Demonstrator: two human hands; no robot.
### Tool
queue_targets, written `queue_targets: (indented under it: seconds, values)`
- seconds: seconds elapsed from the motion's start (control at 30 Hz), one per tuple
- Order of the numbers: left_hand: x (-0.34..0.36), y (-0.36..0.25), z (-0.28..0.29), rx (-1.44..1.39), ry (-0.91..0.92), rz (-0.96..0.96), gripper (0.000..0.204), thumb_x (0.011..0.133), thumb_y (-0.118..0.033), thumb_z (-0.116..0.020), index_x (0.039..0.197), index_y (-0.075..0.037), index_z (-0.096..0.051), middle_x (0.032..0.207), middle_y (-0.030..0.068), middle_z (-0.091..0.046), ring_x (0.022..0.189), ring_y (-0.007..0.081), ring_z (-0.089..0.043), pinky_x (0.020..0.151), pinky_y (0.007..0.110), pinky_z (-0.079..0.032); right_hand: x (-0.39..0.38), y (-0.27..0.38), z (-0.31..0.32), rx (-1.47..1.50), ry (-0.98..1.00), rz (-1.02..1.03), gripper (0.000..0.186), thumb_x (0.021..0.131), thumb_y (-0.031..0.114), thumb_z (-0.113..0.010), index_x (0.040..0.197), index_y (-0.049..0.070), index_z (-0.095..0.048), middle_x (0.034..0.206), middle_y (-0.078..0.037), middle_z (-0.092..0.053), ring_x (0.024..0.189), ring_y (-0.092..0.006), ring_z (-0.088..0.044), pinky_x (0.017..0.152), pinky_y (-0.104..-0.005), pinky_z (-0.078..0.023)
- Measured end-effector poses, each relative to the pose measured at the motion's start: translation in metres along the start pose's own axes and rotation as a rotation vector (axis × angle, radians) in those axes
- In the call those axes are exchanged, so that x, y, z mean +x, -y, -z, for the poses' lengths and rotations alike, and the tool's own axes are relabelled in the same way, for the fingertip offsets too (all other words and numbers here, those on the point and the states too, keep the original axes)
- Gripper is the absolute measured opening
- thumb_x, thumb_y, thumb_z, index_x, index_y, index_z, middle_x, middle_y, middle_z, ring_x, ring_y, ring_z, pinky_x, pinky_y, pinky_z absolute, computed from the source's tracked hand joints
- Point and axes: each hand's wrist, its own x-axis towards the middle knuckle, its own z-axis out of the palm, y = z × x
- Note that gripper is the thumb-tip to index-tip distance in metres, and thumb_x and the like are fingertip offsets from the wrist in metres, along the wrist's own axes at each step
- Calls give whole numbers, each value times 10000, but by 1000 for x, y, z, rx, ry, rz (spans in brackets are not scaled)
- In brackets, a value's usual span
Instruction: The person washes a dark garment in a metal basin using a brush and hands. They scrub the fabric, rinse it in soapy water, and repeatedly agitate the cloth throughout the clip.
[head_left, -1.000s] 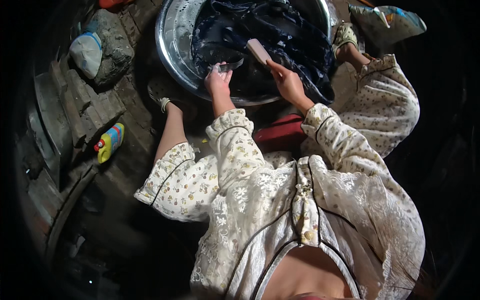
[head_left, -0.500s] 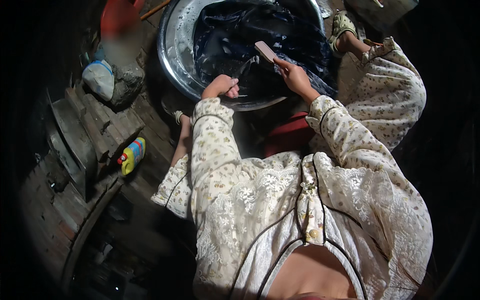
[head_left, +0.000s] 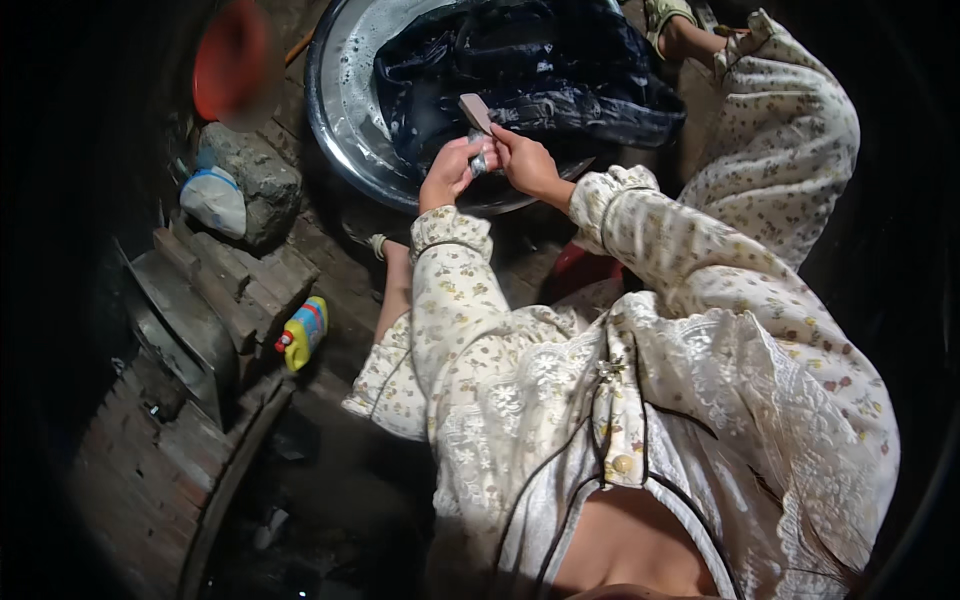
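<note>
My right hand is closed round the handle of a pale pink scrubbing brush, whose head points up and away from me. Close beside it, almost touching, my left hand is closed with a small whitish, wet-looking thing at its fingers; I cannot make out what it is. Both hands are above the near rim of a wide metal basin. Inside lies a dark blue wet garment with streaks of suds, part of it draped over the right side. The brush's bristles are hidden.
A red bowl-like vessel, a large stone and a white bag with a blue edge are left of the basin. Nearer are stacked bricks, a metal sheet and a yellow bottle. My feet flank the basin.
My right hand has brought the brush left and nearer, beside my left hand. The whitish thing now shows between the hands. The view has shifted slightly.
</note>
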Motion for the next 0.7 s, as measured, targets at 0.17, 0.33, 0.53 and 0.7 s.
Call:
queue_targets:
  seconds: [0.17, 0.33, 0.53, 0.7]
  values:
    - [-5, -11, -23, -337, 14, -59, 427, 988, -257, -311, 1243, 68, -422, 1177, 222, -545, 1061, 328, -564, 924, 394, -472, -60, 14, 24, -2, 48, 59, 360, 884, 158, -516, 1242, 189, -542, 919, -202, -628, 802, -382, -609, 683, -435, -480]
    - [8, -4, -36, -308, 106, -209, 693, 956, -524, -135, 1401, 4, -195, 1336, 248, -406, 1198, 435, -432, 1016, 511, -354, -14, 17, 20, -93, -50, 117, 402, 856, 119, -522, 1246, 217, -508, 748, -196, -624, 664, -395, -596, 579, -477, -474]
    - [-11, -25, -59, -437, 21, -235, 817, 883, -665, -140, 1448, -93, 3, 1433, 248, -252, 1200, 519, -374, 989, 586, -337, -69, 20, 22, -37, -13, 188, 390, 863, 137, -519, 1242, 231, -513, 745, -200, -620, 663, -393, -599, 565, -495, -464]
    - [-11, -27, -53, -508, 174, -263, 909, 836, -732, -152, 1448, -70, -35, 1427, 261, -256, 1216, 496, -368, 986, 590, -329, -30, 34, 25, 5, -87, 285, 337, 866, 133, -518, 1198, 187, -540, 726, -199, -615, 650, -398, -591, 556, -499, -451]
